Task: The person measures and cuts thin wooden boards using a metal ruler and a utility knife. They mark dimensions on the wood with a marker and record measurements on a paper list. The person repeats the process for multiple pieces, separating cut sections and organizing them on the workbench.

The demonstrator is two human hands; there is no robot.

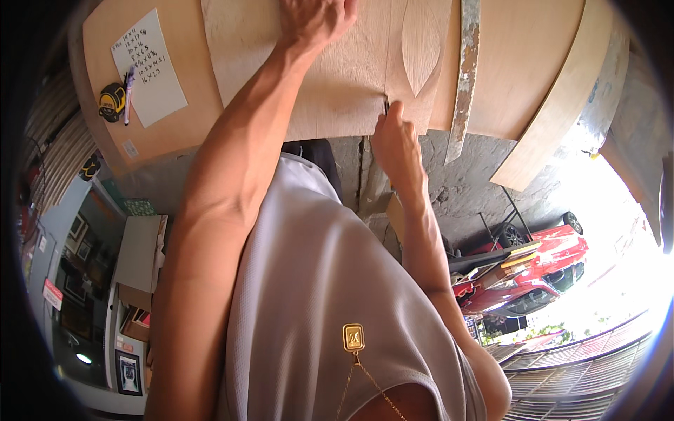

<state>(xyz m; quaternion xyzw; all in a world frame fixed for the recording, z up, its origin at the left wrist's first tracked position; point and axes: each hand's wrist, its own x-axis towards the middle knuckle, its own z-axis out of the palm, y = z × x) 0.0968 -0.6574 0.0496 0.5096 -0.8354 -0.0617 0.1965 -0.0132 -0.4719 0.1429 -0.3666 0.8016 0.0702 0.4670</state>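
Note:
A thin plywood sheet (330, 91) lies on the worktable in front of me, with a dark line running down it towards my right hand. My left hand (316, 21) rests on the sheet's far part; its fingers are mostly cut off by the picture's upper edge. At the near edge, my right hand (398, 144) is closed around a slim dark tool (385, 105), whose tip touches the wood by the line. The fist hides most of the tool, so its kind is unclear. A pointed leaf-shaped wood piece (422, 49) lies right of the line.
A paint-stained straight strip (464, 77) lies right of the sheet, overhanging the table edge, with a wooden strip (544, 112) beyond. On the left are a handwritten paper (156, 81), a pen (128, 95) and a yellow-black tape measure (111, 102). A red toy car (554, 256) stands lower right.

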